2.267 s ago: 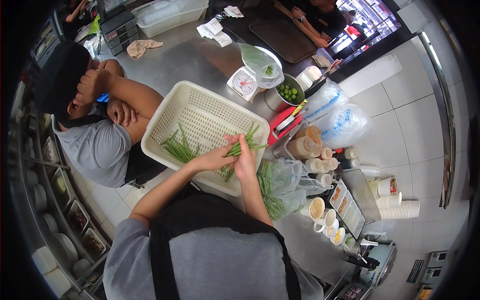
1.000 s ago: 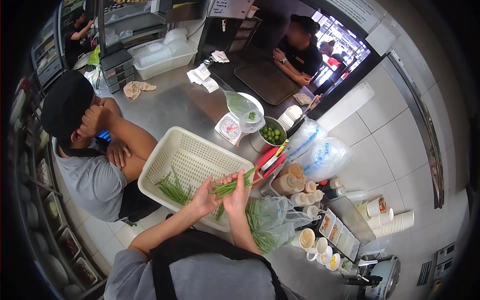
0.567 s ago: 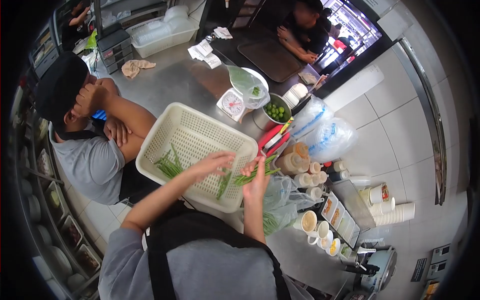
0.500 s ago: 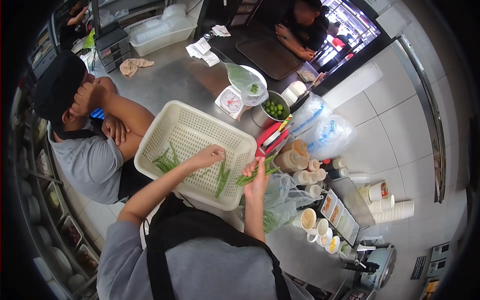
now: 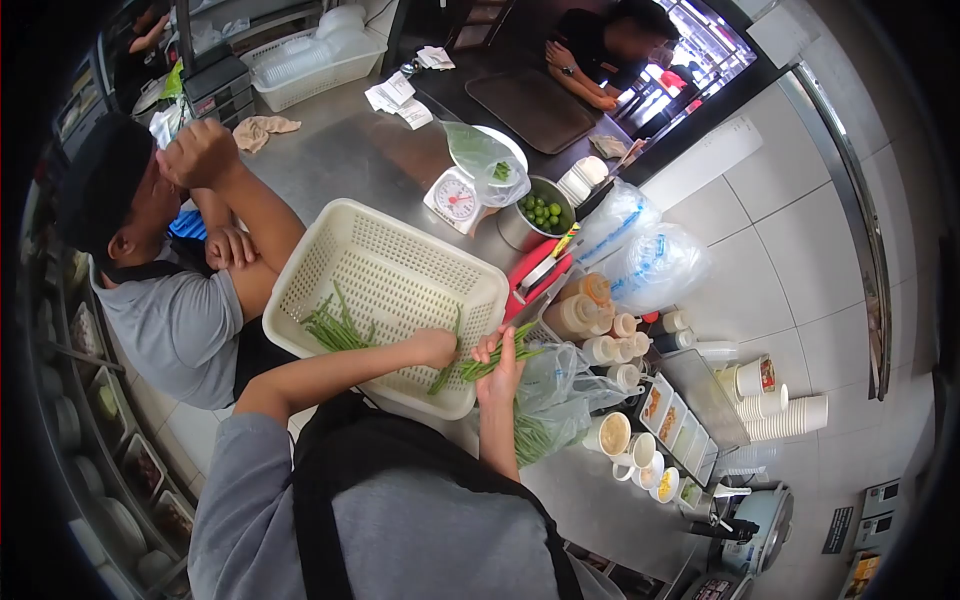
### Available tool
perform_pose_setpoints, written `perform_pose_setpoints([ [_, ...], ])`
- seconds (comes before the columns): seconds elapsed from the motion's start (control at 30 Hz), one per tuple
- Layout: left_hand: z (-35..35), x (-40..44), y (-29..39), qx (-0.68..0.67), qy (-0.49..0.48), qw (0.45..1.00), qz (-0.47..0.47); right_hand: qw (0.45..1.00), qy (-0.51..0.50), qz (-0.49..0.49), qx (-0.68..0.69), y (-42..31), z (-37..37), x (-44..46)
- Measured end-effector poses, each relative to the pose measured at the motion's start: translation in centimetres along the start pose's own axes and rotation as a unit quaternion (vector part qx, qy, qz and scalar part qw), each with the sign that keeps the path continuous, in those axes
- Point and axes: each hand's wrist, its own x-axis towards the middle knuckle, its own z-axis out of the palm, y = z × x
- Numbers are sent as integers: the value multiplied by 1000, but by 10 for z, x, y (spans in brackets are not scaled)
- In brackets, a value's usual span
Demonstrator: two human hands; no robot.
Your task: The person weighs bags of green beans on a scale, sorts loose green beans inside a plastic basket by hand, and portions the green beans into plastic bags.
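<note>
My right hand (image 5: 498, 368) is closed around a bunch of green beans (image 5: 476, 372) at the right side of the cream perforated basket (image 5: 385, 214). Over the basket, my left hand (image 5: 436, 347) is closed, its fingers turned down beside a few loose beans; whether it grips any is hidden. More green beans (image 5: 338, 325) lie in the basket's left part. Just right of the basket, a clear plastic bag (image 5: 560, 395) with green beans rests on the steel counter.
Behind the basket stand a scale (image 5: 455, 199) with a bag on top and a pot of green limes (image 5: 540, 212). Sauce bottles (image 5: 572, 315) and cups (image 5: 614, 433) line the right. A co-worker (image 5: 180, 290) leans at the left; another person (image 5: 610, 50) is beyond the counter.
My left hand left the bunch, moved over the basket and closed beside the loose beans. My right hand kept the bunch. The co-worker's raised hand and head shifted.
</note>
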Motion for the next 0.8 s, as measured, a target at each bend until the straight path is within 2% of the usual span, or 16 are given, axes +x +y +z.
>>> perform_pose_setpoints([
  [0.07,-7,2,-3,-96,-102,990,-11,1000,-6,1,29,1,-4,1],
  [0.17,-9,-12,8,-287,-81,952,-61,999,-5,2,32,1,-4,1],
  [0.37,1,0,-2,-225,-73,972,9,999,-11,8,32,0,-6,4],
  [0.6,0,8,-11,-360,-156,920,8,995,0,50,89,-6,-12,11],
  [0.7,-8,1,-10,-433,-140,891,7,995,16,83,62,-8,-6,6],
  [0.8,-37,-21,-13,-448,-90,887,68,992,27,124,20,-10,-3,-1],
])
